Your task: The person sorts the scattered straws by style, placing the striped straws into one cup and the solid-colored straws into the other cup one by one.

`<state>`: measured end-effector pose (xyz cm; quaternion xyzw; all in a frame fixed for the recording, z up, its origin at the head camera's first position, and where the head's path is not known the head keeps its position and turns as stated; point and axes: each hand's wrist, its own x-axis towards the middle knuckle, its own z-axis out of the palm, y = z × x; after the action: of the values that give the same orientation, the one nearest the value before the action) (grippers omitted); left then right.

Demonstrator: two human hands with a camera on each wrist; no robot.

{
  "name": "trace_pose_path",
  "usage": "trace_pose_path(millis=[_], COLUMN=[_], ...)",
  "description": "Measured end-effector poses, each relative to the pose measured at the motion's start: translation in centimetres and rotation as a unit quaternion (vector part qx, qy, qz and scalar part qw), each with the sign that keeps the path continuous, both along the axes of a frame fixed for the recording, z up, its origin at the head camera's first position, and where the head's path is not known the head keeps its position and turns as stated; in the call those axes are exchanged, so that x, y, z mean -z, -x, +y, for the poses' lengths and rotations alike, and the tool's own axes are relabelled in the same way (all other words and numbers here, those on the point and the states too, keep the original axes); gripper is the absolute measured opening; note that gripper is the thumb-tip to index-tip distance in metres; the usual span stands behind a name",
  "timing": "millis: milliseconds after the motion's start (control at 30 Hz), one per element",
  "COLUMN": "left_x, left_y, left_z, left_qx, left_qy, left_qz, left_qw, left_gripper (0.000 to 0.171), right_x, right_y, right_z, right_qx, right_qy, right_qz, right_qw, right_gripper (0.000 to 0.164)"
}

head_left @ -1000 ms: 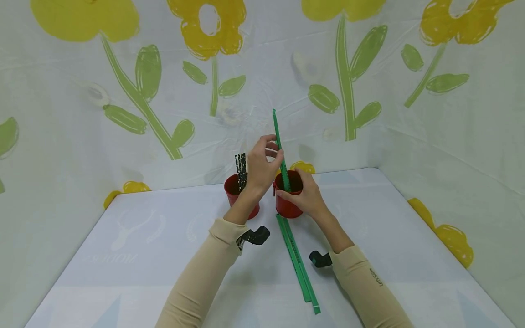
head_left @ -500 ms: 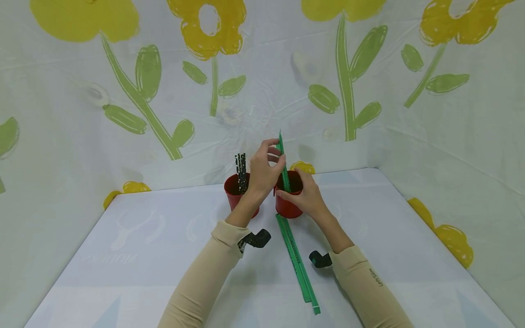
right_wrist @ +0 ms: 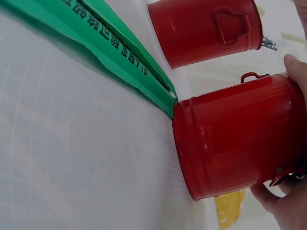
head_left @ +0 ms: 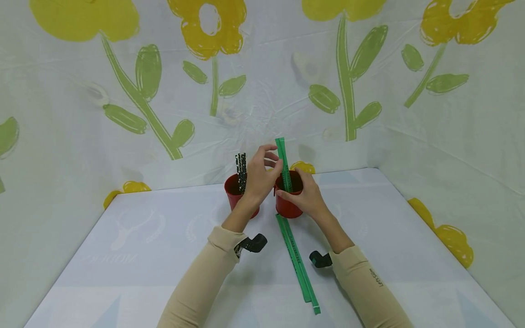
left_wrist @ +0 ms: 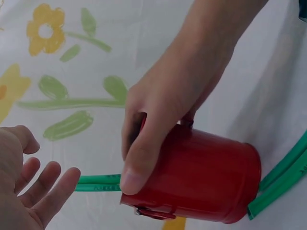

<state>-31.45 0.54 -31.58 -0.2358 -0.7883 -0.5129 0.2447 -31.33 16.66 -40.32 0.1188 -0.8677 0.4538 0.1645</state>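
Observation:
My right hand grips the red metal bucket at its rim, thumb on the near side. Two slim green paper-wrapped sticks stand in that bucket, leaning slightly left at the top. Beside them is my left hand, its fingers loosely spread. In the left wrist view, the left hand's fingers are apart and grip nothing, though one overlaps the sticks' ends, so contact is unclear. More green wrapped sticks lie on the table in front of the bucket, with dark printed characters on their wrappers.
Left of the held bucket stands a second red bucket, partly behind my left hand. Several black sticks with light speckles are in it. A white flower-print curtain rises behind the table.
My left hand has lowered one green stick into the bucket and let go of it. Two sticks now show side by side there. The right hand keeps its place on the bucket.

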Motion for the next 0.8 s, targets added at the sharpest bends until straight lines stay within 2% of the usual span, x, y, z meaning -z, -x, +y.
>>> trace_pose_path(millis=[467,633,800], left_x=[1.8,2.3,2.8], left_y=[-0.7,-1.4,-2.3], left_z=[-1.0,-1.1,-1.0], left_qx=[0.000,0.011,0.026], left_qy=[-0.008,-0.014,-0.020], left_qz=[-0.032,-0.042,-0.035], left_qw=[0.9995,0.9990,0.9988], left_gripper=[0.033,0.031,0.033], right_x=[-0.2,-0.2,-0.1], right_y=[0.0,0.0,-0.1], right_z=[0.0,0.0,0.0], right_qx=[-0.002,-0.009,-0.005], right_qy=[0.001,0.005,-0.003], right_qz=[0.006,0.011,0.006], right_qw=[1.000,1.000,1.000], right_gripper=[0.080,0.078,0.082])
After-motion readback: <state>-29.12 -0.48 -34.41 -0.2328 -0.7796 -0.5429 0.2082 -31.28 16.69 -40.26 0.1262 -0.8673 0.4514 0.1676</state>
